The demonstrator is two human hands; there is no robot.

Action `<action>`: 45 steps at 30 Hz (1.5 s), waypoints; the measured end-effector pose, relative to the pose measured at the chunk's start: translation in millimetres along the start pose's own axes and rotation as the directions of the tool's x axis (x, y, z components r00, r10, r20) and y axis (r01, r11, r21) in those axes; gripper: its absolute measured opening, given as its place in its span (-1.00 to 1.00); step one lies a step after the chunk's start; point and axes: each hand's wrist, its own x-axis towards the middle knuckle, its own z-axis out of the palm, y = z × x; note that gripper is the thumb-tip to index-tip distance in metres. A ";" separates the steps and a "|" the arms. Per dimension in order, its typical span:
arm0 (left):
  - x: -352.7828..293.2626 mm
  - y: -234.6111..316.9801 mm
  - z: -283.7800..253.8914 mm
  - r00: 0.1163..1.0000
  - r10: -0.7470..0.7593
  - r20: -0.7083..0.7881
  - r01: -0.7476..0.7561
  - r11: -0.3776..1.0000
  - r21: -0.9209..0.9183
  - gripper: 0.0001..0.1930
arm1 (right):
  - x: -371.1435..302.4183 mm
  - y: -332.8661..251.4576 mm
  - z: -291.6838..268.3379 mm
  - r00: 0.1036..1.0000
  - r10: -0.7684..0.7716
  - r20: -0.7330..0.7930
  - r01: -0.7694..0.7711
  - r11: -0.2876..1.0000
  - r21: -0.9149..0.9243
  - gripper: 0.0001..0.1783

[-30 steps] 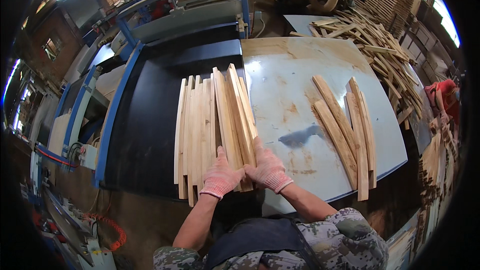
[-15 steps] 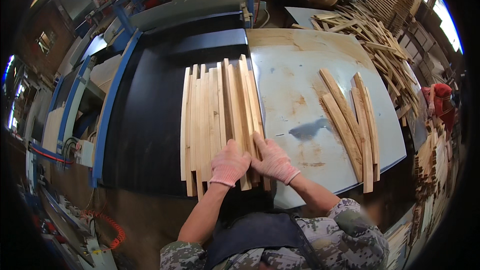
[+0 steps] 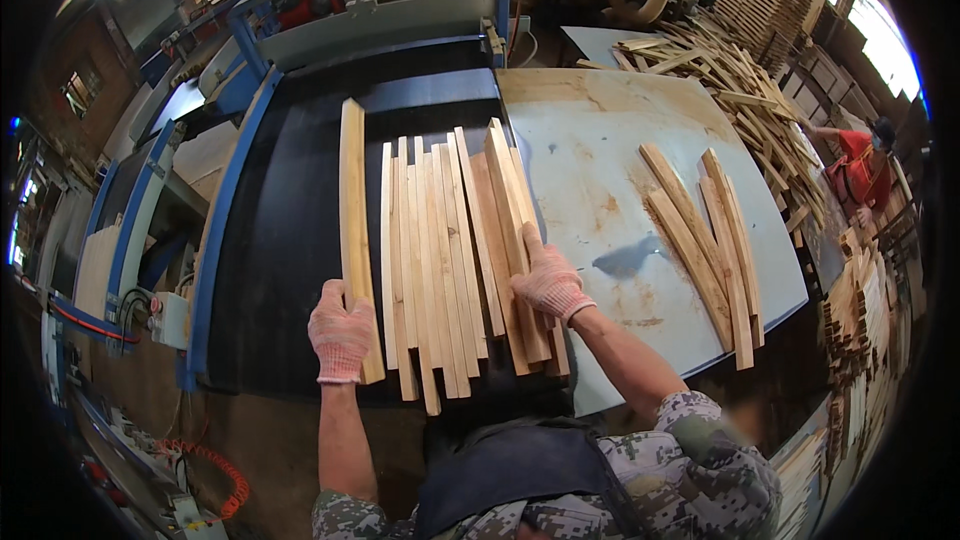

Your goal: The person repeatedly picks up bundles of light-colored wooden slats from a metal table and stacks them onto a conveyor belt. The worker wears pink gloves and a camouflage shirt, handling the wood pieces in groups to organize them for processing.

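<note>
Our left hand (image 3: 341, 332), in a pink-and-white knitted glove, has its fingers clamped on the near end of a long, straight, pale wooden strip (image 3: 354, 190). The strip stretches toward the far edge of the flat black bed (image 3: 275, 230), with a gap to its right. Beyond that gap we have a row of narrow pale wooden strips (image 3: 430, 260) side by side, their uneven near ends at the bed's near edge. Our right hand (image 3: 553, 283), gloved alike, has its fingers clamped on the row's right side, by the bed's right edge; we cannot tell how many strips they hold. On the stained, pale grey metal worktop (image 3: 660, 340), four brownish wooden strips (image 3: 726, 260) lie toward the right edge. Past that edge stands a co-worker in red (image 3: 862, 172).
</note>
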 end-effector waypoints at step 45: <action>12.0 -99.9 85.8 0.915 -0.015 0.403 0.189 0.900 -0.394 -0.44 | -36.3 120.5 -38.0 0.871 -0.174 -0.459 0.343 0.884 0.317 -0.01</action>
